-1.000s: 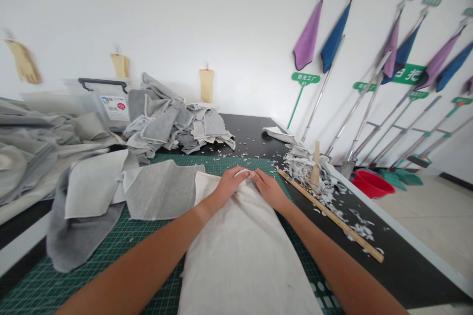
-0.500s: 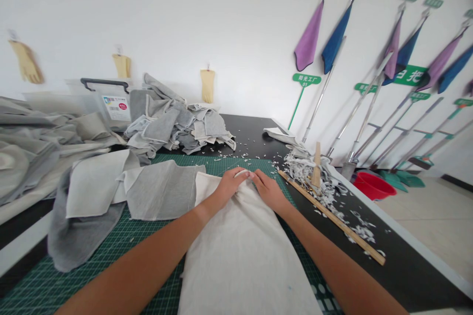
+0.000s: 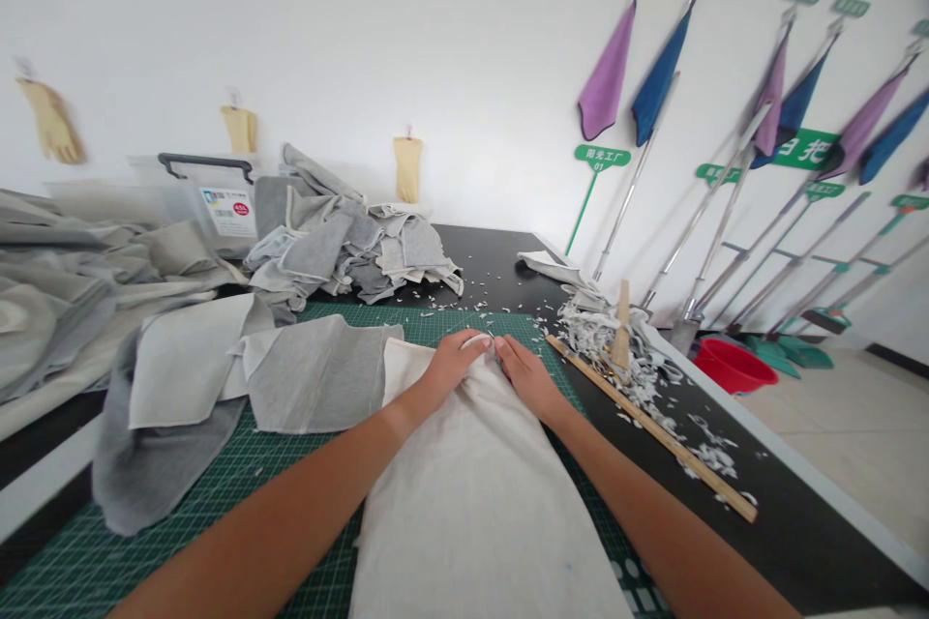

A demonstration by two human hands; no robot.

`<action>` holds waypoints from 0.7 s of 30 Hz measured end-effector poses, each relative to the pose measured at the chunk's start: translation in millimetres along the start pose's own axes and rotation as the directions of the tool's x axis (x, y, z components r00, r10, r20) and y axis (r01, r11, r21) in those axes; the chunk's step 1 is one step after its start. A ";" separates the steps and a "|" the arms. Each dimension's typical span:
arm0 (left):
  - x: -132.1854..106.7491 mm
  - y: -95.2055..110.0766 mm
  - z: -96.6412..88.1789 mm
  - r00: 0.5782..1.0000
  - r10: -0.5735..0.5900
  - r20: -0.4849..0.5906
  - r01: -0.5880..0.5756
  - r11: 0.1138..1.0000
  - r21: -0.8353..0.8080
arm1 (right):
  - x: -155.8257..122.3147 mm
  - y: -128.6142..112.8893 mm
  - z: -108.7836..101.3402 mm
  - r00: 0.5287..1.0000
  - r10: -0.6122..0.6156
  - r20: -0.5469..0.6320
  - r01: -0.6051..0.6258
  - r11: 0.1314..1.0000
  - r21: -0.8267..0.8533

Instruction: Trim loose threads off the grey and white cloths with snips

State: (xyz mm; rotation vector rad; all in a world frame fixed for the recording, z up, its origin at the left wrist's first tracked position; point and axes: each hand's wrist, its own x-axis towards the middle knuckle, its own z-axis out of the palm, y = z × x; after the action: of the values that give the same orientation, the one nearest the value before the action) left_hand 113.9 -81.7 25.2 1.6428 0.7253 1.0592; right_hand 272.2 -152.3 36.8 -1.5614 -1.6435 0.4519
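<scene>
Nearest you, a broad sheet of off-white cloth (image 3: 486,513) runs up the middle, matte and soft, smooth low down and gathered into creases at its far edge; beneath it lies a green cutting mat (image 3: 247,474) ruled in a fine grid; your left hand (image 3: 451,366) has its grip closed in a pinch on that far edge, thumb over the fold; your right hand (image 3: 528,377) bends its fingers close beside it, at a thin sliver, and I cannot tell how firmly its grip closes or on what; left of the cloth lies a flat grey fabric piece (image 3: 326,377), fuzzy and roughly rectangular; to the right a straight wooden strip (image 3: 653,428) crosses the black desk (image 3: 486,256) beside curled pale shreds (image 3: 591,324); beyond, crumpled grey scraps (image 3: 319,247) heap up beside a translucent plastic box (image 3: 181,193).
</scene>
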 end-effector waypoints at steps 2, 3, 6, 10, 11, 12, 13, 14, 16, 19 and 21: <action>-0.3 0.7 -0.1 1.000 0.006 0.003 -0.006 1.000 0.007 | 0.4 -0.8 0.0 1.000 0.000 -0.008 0.000 0.999 0.036; -0.4 1.1 -0.2 1.000 0.009 0.002 -0.009 1.000 0.008 | 1.3 -0.8 -0.1 1.000 -0.002 -0.011 0.003 0.999 0.051; -0.1 1.5 -0.4 1.000 0.016 -0.002 -0.016 1.000 0.004 | 5.8 0.8 -0.3 1.000 0.007 -0.007 -0.006 0.998 0.066; 1.0 -1.1 -0.4 1.000 0.014 -0.013 -0.014 1.000 -0.019 | 10.6 3.0 -2.0 0.999 0.017 0.029 -0.020 0.996 0.090; 1.1 -1.8 -0.3 1.000 0.012 -0.015 -0.012 0.999 -0.031 | 10.6 3.2 -2.7 0.998 0.023 0.057 -0.030 0.992 0.126; 1.0 -2.3 -0.3 1.000 0.010 -0.016 -0.011 0.999 -0.042 | 10.2 3.2 -3.4 0.995 0.037 0.091 -0.052 0.984 0.173; 0.9 -2.6 -0.2 1.000 0.009 -0.017 -0.009 0.999 -0.052 | 9.3 3.0 -4.1 0.990 0.062 0.130 -0.090 0.971 0.223; 0.7 -2.5 -0.1 1.000 0.008 -0.022 -0.009 0.998 -0.058 | 8.3 2.9 -4.8 0.981 0.096 0.168 -0.139 0.952 0.272; 0.4 -1.4 0.3 0.999 0.007 -0.049 -0.010 0.998 -0.068 | 6.3 2.6 -6.5 0.953 0.171 0.252 -0.253 0.904 0.346; 2.6 3.2 -0.2 0.993 0.011 -0.119 -0.020 0.996 -0.083 | 4.9 1.7 -10.3 0.895 0.207 0.394 -0.369 0.840 0.398; 6.2 9.5 -2.6 0.984 0.025 -0.175 -0.038 0.997 -0.069 | 4.7 0.3 -13.8 0.868 0.184 0.462 -0.395 0.820 0.415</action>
State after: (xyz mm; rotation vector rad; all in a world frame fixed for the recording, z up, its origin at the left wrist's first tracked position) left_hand 113.9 -78.3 36.3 1.5179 0.7675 1.2487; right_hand 283.2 -151.4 46.4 -1.3749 -1.4013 1.3400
